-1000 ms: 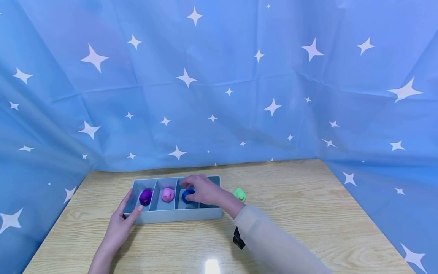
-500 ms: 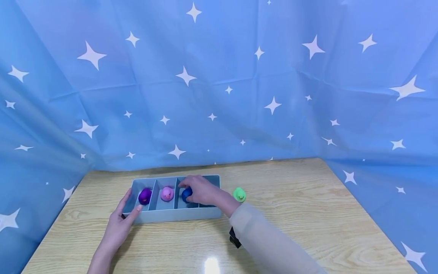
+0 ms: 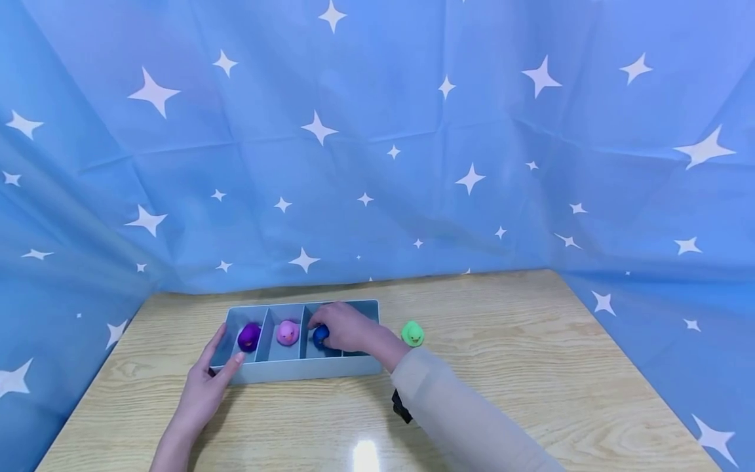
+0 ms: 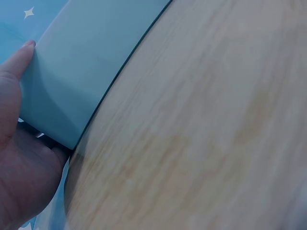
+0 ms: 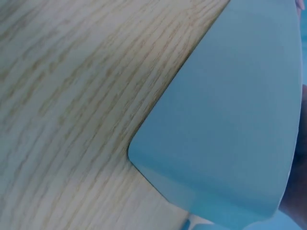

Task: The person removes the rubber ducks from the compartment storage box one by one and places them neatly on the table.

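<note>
In the head view, a grey-blue box (image 3: 295,372) with several compartments in a row lies on the table. My left hand (image 3: 202,387) rests around its front left corner, its straight thumb on the front wall and its other fingers along the left end. My right hand (image 3: 348,326) reaches into the third compartment and holds a blue rubber duck (image 3: 320,337) between thumb and fingers. A purple rubber duck (image 3: 249,337) sits in the leftmost compartment and a pink rubber duck (image 3: 287,333) in the second. Right of the box stands a green rubber duck (image 3: 412,334).
The box stands on a wood-grain table (image 3: 507,367). A blue curtain (image 3: 401,216) with white stars hangs behind the table and at both sides. My right forearm (image 3: 466,413) crosses over the front of the table, with a black device (image 3: 401,406) at the wrist.
My right hand and the blue duck have shifted slightly left within the third compartment. The left hand stays at the box corner. The head view has tilted a little.
</note>
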Tool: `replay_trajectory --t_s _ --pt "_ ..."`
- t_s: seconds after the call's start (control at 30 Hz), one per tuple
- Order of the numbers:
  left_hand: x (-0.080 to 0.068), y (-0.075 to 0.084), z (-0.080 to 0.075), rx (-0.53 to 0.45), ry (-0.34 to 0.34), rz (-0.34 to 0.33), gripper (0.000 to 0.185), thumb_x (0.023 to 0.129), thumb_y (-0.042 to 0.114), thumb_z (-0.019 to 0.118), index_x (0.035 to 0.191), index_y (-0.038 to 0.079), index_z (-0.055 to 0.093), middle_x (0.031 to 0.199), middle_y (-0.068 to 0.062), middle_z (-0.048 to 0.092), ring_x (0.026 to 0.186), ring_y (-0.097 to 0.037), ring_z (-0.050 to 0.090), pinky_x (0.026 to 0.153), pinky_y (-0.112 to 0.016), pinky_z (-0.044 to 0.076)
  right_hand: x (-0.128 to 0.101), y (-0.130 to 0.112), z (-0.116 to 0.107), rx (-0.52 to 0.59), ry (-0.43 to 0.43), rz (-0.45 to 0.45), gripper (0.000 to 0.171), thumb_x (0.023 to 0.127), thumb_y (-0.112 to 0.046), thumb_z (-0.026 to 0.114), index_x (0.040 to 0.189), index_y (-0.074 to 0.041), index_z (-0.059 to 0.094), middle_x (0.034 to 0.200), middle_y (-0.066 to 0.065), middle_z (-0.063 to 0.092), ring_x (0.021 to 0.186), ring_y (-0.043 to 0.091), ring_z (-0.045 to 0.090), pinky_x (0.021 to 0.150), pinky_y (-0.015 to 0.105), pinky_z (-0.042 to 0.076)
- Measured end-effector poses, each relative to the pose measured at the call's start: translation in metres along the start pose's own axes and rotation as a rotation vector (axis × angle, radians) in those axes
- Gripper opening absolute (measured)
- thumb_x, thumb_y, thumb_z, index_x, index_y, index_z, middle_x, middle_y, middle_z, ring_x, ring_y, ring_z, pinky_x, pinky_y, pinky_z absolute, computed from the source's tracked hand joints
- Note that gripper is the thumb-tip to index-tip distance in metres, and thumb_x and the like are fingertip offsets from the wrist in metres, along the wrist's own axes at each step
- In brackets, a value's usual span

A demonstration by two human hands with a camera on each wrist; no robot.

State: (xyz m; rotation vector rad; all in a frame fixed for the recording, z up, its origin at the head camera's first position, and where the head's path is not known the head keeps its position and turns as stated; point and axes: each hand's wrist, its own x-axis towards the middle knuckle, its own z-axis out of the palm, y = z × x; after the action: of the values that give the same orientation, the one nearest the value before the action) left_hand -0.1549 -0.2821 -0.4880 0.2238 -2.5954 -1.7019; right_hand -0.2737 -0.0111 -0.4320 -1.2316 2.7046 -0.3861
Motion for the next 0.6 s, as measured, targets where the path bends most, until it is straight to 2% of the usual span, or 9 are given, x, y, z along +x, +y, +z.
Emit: replay_trajectory --t_s 0.33,0.6 --pt "-0.0003 0.0003 0.0004 -0.016 0.011 0.015 0.083 0.104 0.036 0.062 0.167 0.026 0.008 0.168 -0.025 0.003 0.152 -0.05 0.001 0.12 -0.066 0.011 -0.003 0.0027 0.0 0.166 0.03 0.019 0.026 0.095 -0.014 0.077 0.12 -0.011 0.076 0.117 -0.001 0.069 0.105 0.01 0.06 0.092 0.022 0.05" --pt "-0.0024 0.0032 0.0008 -0.012 0.01 0.004 0.084 0.104 0.04 0.061 0.167 0.026 0.007 0.169 -0.024 0.003 0.153 -0.048 -0.001 0.119 -0.067 0.009 -0.0075 0.0034 -0.0011 0.292 0.126 0.021 0.023 0.094 -0.011 0.077 0.116 -0.008 0.077 0.116 0.002 0.071 0.104 0.013 0.062 0.09 0.021 0.051"
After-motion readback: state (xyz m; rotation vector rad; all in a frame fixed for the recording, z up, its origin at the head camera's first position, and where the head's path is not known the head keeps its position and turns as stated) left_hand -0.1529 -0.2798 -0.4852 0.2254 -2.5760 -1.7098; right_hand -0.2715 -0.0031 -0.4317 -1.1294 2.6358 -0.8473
